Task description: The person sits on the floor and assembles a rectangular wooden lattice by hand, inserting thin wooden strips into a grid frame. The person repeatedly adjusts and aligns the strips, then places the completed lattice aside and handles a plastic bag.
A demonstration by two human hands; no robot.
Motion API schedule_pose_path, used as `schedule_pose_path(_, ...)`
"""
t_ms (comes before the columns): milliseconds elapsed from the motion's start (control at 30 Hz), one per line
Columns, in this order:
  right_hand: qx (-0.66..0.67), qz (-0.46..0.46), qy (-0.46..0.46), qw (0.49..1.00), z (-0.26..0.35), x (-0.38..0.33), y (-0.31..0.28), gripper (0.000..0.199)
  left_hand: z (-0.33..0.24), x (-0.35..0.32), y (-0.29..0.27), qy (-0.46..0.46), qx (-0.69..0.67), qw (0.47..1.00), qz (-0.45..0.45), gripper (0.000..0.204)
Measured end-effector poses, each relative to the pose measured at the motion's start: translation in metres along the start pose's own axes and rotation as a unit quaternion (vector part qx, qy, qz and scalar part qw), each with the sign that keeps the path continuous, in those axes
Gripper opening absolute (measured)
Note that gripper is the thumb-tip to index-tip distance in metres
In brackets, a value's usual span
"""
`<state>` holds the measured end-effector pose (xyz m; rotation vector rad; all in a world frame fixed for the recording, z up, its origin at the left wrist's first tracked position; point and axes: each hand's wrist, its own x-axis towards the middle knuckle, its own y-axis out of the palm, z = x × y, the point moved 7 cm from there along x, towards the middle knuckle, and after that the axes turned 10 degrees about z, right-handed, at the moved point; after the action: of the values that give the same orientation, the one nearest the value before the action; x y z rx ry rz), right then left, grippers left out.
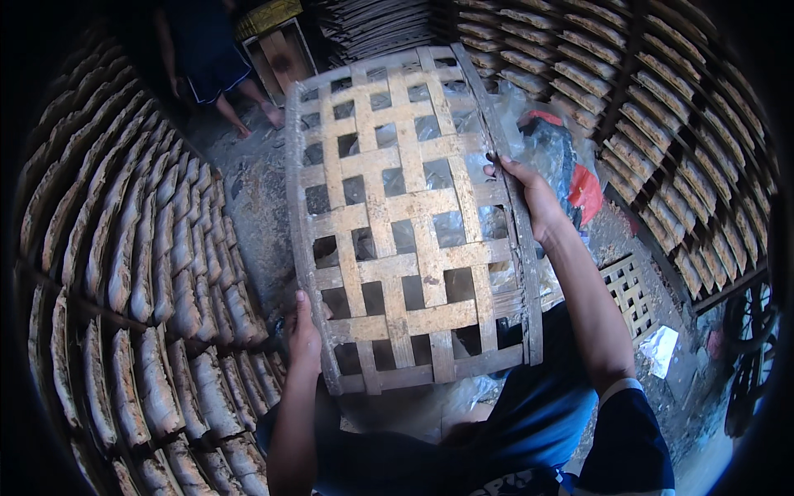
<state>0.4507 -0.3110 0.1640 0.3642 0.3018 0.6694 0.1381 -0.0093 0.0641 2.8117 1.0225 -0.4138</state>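
While the left hand point(304, 341) clamps the lattice point(424, 202) by its near left edge and the right hand point(536, 198) by its right, suspended above the floor point(248, 198), the step seems to be handling it, calling next for even support from both.

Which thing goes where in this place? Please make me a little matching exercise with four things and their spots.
Things:
1. left hand
2. right hand
3. smaller lattice panel
4. other person

Spots:
A. on the ground, to the right of the right forearm
B. at the left edge of the big woven panel, near its lower corner
C. at the upper left of the picture
D. at the right edge of the big woven panel, higher up

Pairs: 1-B, 2-D, 3-A, 4-C
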Motion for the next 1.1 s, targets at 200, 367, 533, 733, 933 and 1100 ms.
schedule_pose_path(200,-0.181,-0.043,-0.146,0.972,0.023,-0.002,-0.038,0.059,0.026,0.004,0.011,-0.169,-0.132,0.966,0.146,0.056)
schedule_pose_path(367,-0.641,0.08,-0.297,0.703,0.023,-0.024,0.008,0.06,0.047,0.011,-0.001,-0.246,-0.026,0.965,0.09,0.061)
schedule_pose_path(533,-0.609,0.031,-0.322,0.724,0.035,-0.028,0.001,0.04,0.02,0.007,0.042,-0.204,-0.358,0.842,0.348,0.073)
schedule_pose_path(733,-0.471,-0.087,-0.214,0.852,0.037,-0.028,-0.017,0.042,-0.017,0.022,-0.02,0.07,-0.011,0.997,-0.025,0.061)
schedule_pose_path(933,-0.514,-0.023,-0.208,0.832,0.026,-0.023,0.007,0.039,-0.12,-0.029,0.007,0.414,0.317,0.84,-0.148,0.061)
schedule_pose_path(1100,-0.593,0.048,-0.294,0.748,0.024,-0.036,0.046,0.047,-0.167,-0.044,0.072,0.474,0.384,0.786,-0.106,0.073)
